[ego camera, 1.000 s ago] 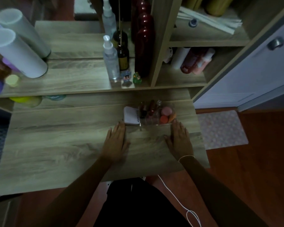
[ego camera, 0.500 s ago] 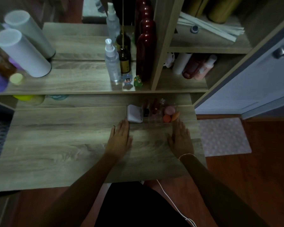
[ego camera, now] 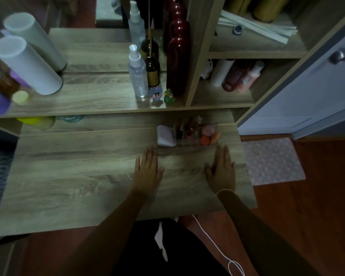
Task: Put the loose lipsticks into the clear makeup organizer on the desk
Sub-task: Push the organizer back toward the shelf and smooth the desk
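Both hands are lying flat, empty, palms down on the desk (ego camera: 88, 176): left hand (ego camera: 147, 172), right hand (ego camera: 222, 172). Clear organizer (ego camera: 189, 145) is sitting just beyond the fingertips, long axis running left-right between them. Lipsticks (ego camera: 189, 128) are standing inside; 0 loose ones showing.

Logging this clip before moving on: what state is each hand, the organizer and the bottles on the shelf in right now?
left hand: flat on the desk, palm down, holding nothing
right hand: flat on the desk, palm down, holding nothing
clear organizer: upright at the desk's back edge, lipsticks and sponges inside
white compact: closed, at the organizer's left end
spray bottle: upright, capped
dark red bottle: upright
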### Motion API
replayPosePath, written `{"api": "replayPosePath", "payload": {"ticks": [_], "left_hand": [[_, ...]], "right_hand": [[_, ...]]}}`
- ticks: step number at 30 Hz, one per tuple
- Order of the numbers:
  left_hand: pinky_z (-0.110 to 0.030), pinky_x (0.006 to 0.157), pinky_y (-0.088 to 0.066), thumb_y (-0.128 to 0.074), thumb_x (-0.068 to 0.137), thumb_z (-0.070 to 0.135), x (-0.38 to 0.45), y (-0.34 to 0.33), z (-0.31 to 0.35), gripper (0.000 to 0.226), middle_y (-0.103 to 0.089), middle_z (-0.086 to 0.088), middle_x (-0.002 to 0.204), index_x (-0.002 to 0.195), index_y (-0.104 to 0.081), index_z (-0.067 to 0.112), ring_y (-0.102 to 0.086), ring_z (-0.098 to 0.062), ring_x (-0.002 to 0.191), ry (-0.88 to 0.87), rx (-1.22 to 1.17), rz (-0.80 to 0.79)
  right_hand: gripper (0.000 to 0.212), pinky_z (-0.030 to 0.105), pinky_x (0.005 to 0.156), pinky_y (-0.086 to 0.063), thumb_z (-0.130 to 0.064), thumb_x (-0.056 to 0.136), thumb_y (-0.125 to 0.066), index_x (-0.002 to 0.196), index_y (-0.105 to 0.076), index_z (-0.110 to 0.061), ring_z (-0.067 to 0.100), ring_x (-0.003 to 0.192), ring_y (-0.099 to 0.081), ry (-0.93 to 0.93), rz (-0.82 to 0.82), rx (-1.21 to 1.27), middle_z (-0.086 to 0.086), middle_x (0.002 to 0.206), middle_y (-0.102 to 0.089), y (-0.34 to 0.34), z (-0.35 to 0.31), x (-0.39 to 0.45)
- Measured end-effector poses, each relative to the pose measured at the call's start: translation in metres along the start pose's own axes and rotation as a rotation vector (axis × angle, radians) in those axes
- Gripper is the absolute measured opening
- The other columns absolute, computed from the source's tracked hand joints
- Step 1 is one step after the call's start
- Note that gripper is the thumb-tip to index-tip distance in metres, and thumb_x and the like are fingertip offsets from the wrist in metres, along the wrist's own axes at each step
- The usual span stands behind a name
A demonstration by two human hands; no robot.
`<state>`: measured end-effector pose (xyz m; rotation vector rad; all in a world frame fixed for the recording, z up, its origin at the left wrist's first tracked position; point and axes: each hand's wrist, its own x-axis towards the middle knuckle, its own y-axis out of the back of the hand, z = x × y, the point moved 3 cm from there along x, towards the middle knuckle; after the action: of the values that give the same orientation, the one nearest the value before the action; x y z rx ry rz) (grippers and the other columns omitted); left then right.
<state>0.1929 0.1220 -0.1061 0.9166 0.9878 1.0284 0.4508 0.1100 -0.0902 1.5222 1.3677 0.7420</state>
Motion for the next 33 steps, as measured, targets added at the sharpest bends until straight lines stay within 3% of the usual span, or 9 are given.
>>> {"api": "replayPosePath", "payload": {"ticks": [6,12,20,27,33], "left_hand": [[-0.053,0.115,-0.006,-0.026,0.098,0.044,-0.021,-0.006,-0.004,0.063,-0.011,-0.014,0.157,0.148,-0.01,0.01,-0.006,-0.029,0.145,-0.063,0.124,-0.027],[-0.042,0.117,-0.006,-0.029,0.1,0.032,-0.032,-0.005,-0.02,0.057,-0.007,-0.016,0.157,0.147,-0.01,0.004,-0.003,-0.03,0.145,-0.229,0.058,-0.094],[-0.046,0.115,-0.015,-0.046,0.095,0.02,-0.036,0.001,-0.042,0.058,-0.018,-0.025,0.153,0.142,-0.022,-0.003,-0.015,-0.038,0.142,-0.391,0.03,-0.172],[-0.041,0.117,-0.007,-0.03,0.101,0.03,-0.046,0.011,-0.042,0.059,-0.005,-0.021,0.156,0.146,-0.006,0.0,-0.004,-0.032,0.144,-0.434,0.161,-0.176],[-0.039,0.117,-0.011,-0.024,0.101,0.028,-0.064,0.028,-0.045,0.055,-0.004,-0.022,0.156,0.145,-0.008,-0.001,-0.007,-0.032,0.144,-0.439,0.228,-0.186]], "right_hand": [[0.053,0.056,0.115,-0.024,-0.035,0.097,-0.037,0.144,-0.033,-0.009,0.039,0.142,-0.025,-0.053,0.051,-0.117,0.024,0.152,-0.028,-0.021,-0.013,-0.037],[0.055,0.049,0.119,-0.018,-0.024,0.099,-0.039,0.144,-0.023,0.002,0.037,0.145,-0.015,-0.188,0.069,-0.031,0.024,0.155,-0.02,-0.038,-0.037,-0.064],[0.053,0.042,0.121,-0.013,-0.021,0.1,-0.036,0.144,-0.021,0.004,0.034,0.145,-0.017,-0.247,0.111,-0.006,0.023,0.155,-0.022,-0.06,-0.069,-0.109],[0.052,0.04,0.122,-0.011,-0.023,0.101,-0.032,0.145,-0.02,0.003,0.032,0.147,-0.011,-0.298,0.092,0.018,0.022,0.156,-0.016,-0.066,-0.089,-0.142],[0.054,0.036,0.122,-0.005,-0.03,0.102,-0.026,0.147,-0.015,-0.001,0.028,0.148,-0.005,-0.308,0.018,0.058,0.018,0.159,-0.011,-0.057,-0.094,-0.167]]}}
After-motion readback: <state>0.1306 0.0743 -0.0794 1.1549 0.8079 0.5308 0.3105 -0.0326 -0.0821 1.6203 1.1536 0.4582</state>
